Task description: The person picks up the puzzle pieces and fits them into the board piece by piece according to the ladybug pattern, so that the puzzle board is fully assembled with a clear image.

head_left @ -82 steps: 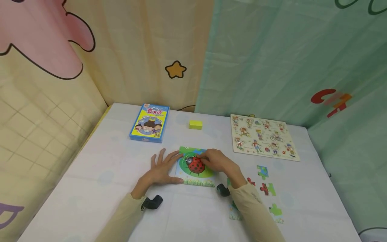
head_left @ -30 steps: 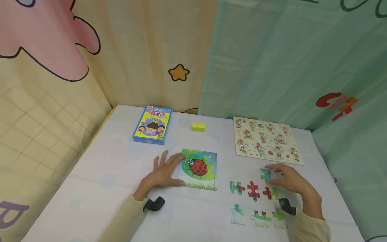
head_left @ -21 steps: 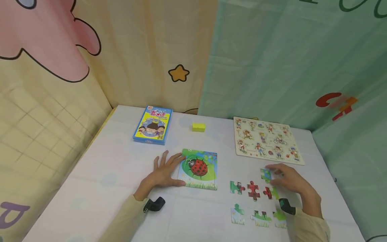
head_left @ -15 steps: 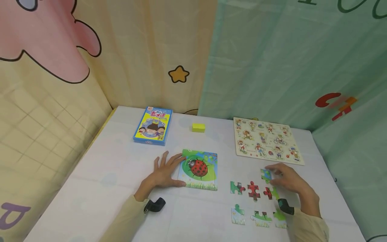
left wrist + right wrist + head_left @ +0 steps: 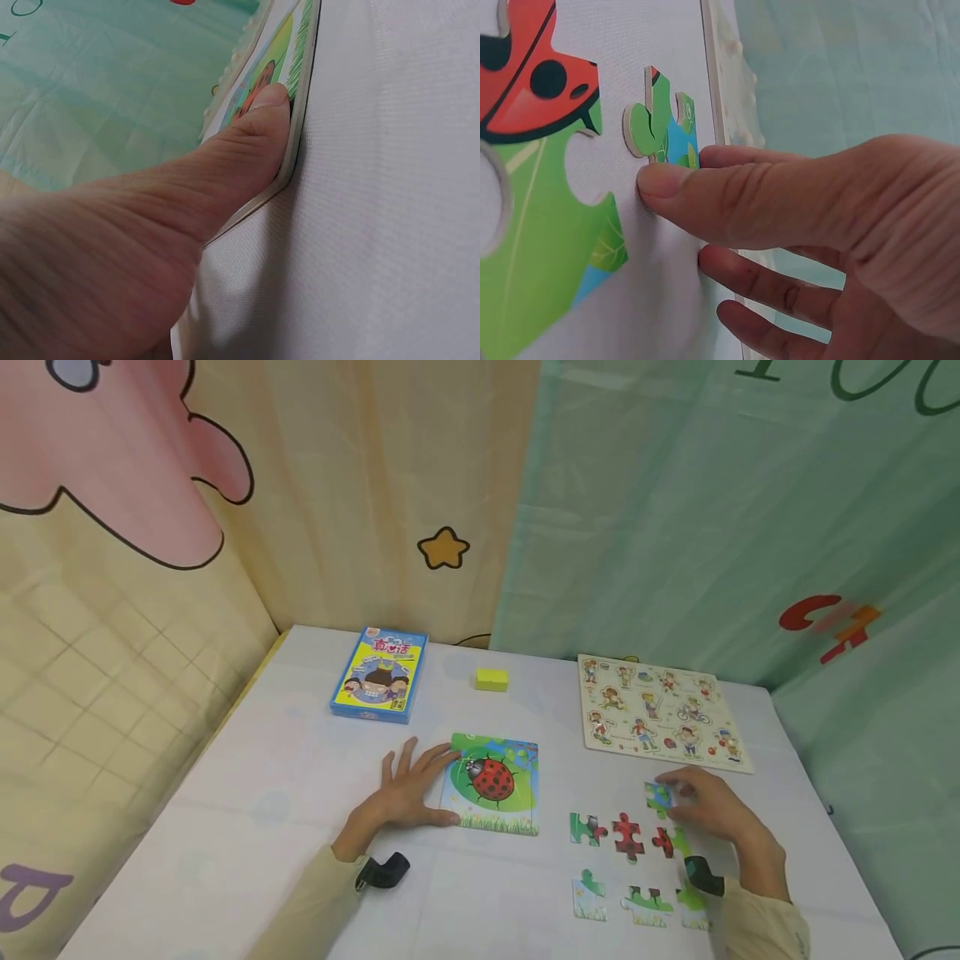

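- The right hand (image 5: pixel 708 803) is now at the loose pieces; 2.7 s ago it was over the ladybug board (image 5: pixel 491 783).
- Its thumb and index finger pinch 1 blue-green piece (image 5: pixel 657 794) by opposite edges; the other fingers are loosely bent. Whether the piece is off the table (image 5: pixel 480 910) I cannot tell.
- Over the last second that hand hardly shifts, so the grip looks settled rather than a passing touch.
- The left hand (image 5: pixel 401 792) stays at the board's left side, fingers spread and straight; in the left wrist view its thumb lies over the board's edge, near a corner, which seems to steady it.
- The board lies flat, well apart from the loose pieces.
- Nearer the person than the pinched piece lie 2 rows of 3, among them a red piece (image 5: pixel 627 837) and a grass piece (image 5: pixel 648 907); these look unmoved since 1.0 s ago.
- For the work, I judge the change puts handling on the loose set, with 1 piece in the fingers and 6 lying free.
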A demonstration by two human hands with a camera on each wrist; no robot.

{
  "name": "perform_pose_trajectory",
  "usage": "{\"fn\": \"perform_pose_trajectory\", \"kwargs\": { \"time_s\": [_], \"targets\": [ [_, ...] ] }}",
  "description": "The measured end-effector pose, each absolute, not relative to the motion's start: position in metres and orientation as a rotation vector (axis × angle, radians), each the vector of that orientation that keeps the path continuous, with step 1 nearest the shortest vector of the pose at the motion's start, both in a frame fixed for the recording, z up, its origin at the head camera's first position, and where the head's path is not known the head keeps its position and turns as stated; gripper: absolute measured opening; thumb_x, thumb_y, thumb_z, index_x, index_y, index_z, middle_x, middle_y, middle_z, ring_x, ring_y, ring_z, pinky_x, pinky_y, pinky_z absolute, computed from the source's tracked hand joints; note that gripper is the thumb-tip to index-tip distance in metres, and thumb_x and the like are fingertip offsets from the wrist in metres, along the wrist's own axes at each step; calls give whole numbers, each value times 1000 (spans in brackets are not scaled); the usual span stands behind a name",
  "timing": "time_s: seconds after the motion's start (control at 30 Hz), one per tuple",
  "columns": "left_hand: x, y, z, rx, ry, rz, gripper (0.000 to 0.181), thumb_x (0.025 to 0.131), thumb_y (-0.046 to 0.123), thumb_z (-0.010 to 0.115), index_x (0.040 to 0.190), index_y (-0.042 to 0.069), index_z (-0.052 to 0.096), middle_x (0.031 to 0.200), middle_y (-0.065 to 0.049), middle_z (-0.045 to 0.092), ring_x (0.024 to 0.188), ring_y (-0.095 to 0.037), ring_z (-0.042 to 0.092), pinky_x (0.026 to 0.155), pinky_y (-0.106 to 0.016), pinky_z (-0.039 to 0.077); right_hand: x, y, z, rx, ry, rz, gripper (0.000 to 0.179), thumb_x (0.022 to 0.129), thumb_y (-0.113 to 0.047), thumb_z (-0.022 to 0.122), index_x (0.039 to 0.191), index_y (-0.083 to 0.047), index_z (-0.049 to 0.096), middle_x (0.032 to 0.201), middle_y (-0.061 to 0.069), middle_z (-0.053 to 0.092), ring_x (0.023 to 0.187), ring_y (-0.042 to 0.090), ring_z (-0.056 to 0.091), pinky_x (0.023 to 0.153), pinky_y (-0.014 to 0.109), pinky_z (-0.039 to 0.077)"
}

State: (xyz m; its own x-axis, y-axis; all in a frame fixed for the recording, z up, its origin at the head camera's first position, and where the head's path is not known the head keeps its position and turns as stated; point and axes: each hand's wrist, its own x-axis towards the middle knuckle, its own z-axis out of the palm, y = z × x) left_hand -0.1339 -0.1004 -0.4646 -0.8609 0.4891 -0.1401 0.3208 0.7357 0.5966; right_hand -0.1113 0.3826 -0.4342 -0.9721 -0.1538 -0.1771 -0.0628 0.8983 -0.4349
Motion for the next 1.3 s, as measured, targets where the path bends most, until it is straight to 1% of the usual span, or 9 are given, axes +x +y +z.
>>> {"fn": "perform_pose_trajectory", "kwargs": {
  "time_s": [0.17,0.3,0.43,0.7,0.8,0.9,1.0,1.13,1.3],
  "targets": [
    [-135,-100,-465,626,2650,816,96,78,44,84,156,19,35,166,-7,23,151,-51,-5,113,-74,-5,-110,381,-433,-173,2875,-652,44,77,-8,83,118,-4,68,114,17,65,99,33,61,80,46,51],
    [-135,-100,-464,626,2656,799,95,78,45,84,155,19,36,165,-7,24,151,-51,-5,113,-75,-4,-110,380,-432,-151,2864,-669,41,78,-8,82,117,-4,69,115,17,66,100,34,62,83,51,52],
    [-134,-100,-465,624,2660,787,95,78,46,84,156,20,35,166,-7,23,151,-51,-5,113,-74,-4,-110,381,-432,-138,2854,-659,40,79,-10,81,117,-5,70,114,16,67,100,33,63,83,51,53],
    [-136,-99,-465,614,2662,768,97,78,47,83,156,21,33,166,-6,22,151,-50,-6,114,-74,-4,-117,384,-435,-131,2843,-571,40,79,-18,83,115,-5,72,105,11,68,91,25,61,74,40,50],
    [-136,-99,-464,611,2660,770,97,78,47,83,156,21,34,166,-6,22,151,-50,-6,114,-74,-4,-117,387,-434,-121,2838,-552,43,79,-23,83,116,-4,72,101,11,68,89,24,60,72,38,49],
    [-135,-98,-465,614,2652,777,97,78,47,83,156,21,34,166,-6,22,151,-50,-6,114,-74,-4,-115,390,-432,-90,2842,-547,46,79,-26,83,118,-4,71,102,12,68,89,25,59,72,38,48],
    [-135,-99,-465,619,2648,776,96,78,47,83,157,20,33,166,-6,21,151,-51,-6,114,-74,-4,-112,390,-431,-83,2858,-582,46,80,-27,82,119,-5,70,108,12,68,91,25,59,71,37,48],
    [-135,-100,-464,623,2645,775,96,79,46,83,157,20,33,166,-7,21,151,-51,-6,114,-74,-5,-111,383,-428,-160,2894,-658,44,82,-26,82,118,-5,69,113,12,68,91,23,59,70,33,48],
    [-135,-100,-463,620,2646,782,96,79,46,83,157,20,33,166,-8,21,151,-51,-6,113,-74,-5,-113,361,-425,-239,2896,-677,41,82,-27,81,117,-6,70,113,10,69,90,21,58,67,29,47]
  ]
}}
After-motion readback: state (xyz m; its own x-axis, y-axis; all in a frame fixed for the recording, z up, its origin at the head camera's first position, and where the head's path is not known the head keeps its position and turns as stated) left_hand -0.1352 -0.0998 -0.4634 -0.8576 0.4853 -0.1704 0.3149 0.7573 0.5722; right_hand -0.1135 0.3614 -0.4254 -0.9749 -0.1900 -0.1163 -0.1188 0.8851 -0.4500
